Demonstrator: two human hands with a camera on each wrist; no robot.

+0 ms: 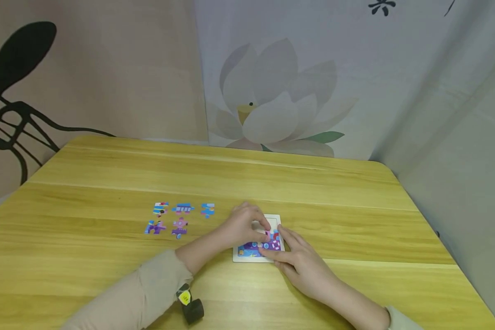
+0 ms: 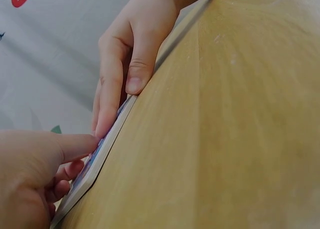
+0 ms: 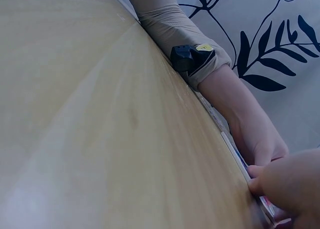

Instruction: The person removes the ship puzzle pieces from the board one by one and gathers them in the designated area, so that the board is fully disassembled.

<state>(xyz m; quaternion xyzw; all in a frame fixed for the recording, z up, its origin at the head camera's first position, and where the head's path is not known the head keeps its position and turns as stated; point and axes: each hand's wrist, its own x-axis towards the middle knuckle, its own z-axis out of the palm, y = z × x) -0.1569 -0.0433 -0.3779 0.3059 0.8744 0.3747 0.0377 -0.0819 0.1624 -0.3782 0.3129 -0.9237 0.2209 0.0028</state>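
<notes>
Left hand (image 1: 245, 225) curled over lower-centre puzzle board (image 1: 235, 255), whether pinching I couldn't tell, right hand (image 1: 307, 266) lay spread against it

right hand (image 3: 295, 189) close at lower right, fingers touching thin board's pale edge (image 3: 236, 156). left hand (image 3: 255, 139) just beyond, fingertips hidden. beige sleeve (image 3: 167, 26), black device (image 3: 183, 58) with yellow label at cuff. wooden tabletop (image 3: 100, 114); leaf-printed pale backdrop (image 3: 300, 106) behind.
</notes>
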